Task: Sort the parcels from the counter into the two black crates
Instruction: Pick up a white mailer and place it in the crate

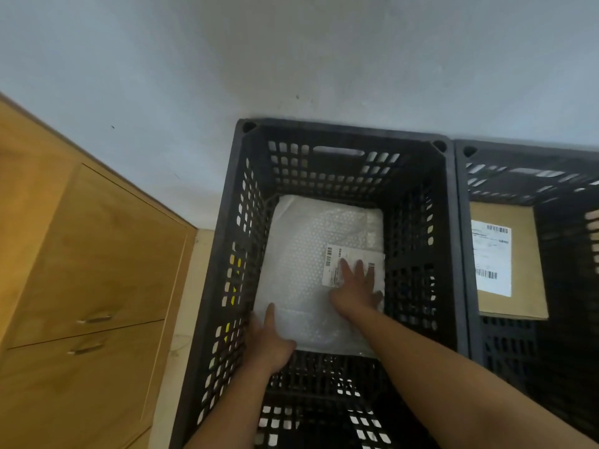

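White bubble-wrap parcel [301, 270] flat in left black crate [343, 129], label up, far half. Brown cardboard parcel [525, 306] flat in right black crate [518, 153], label up.

Two bare forearms, the left forearm [233, 406] and the right forearm [437, 367], show uncovered up to the picture's lower edge. The left hand [270, 341] and right hand [356, 286] are bare too, fingers plain.

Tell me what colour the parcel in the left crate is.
The parcel is white bubble wrap; head view.
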